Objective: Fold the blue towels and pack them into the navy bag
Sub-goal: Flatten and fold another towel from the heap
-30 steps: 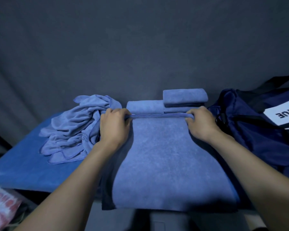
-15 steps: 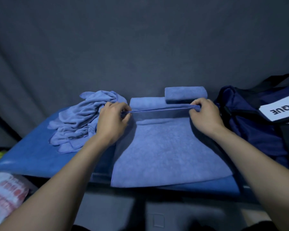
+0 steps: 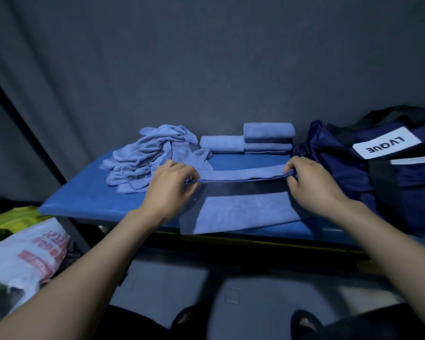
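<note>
Left hand: the left hand (image 3: 171, 183) pinches the left corner of the soft blue terry towel (image 3: 241, 211), fingers curled round its hem
Right hand: the right hand (image 3: 309, 180) pinches the right corner of the same hem, thumb and fingers closed on the cloth
Towel in work: its upper edge is lifted and stretched taut between both hands, above the part lying flat on the blue padded desk (image 3: 84, 197); its near edge reaches the desk's front edge
Unfolded towels: a crumpled heap of light blue towels (image 3: 147, 158) sits at the desk's left rear, just beside the left hand
Folded towels: a single folded blue towel (image 3: 221, 143) lies at the back, touching a short stack of folded blue towels (image 3: 268, 136) on its right
Bag: the navy fabric bag (image 3: 349, 173) with a white "LVQUE" label (image 3: 386, 142) stands at the desk's right end, close beside the right hand
Floor left: a white printed plastic bag (image 3: 22, 261) and some yellow-green fabric (image 3: 12, 220)
</note>
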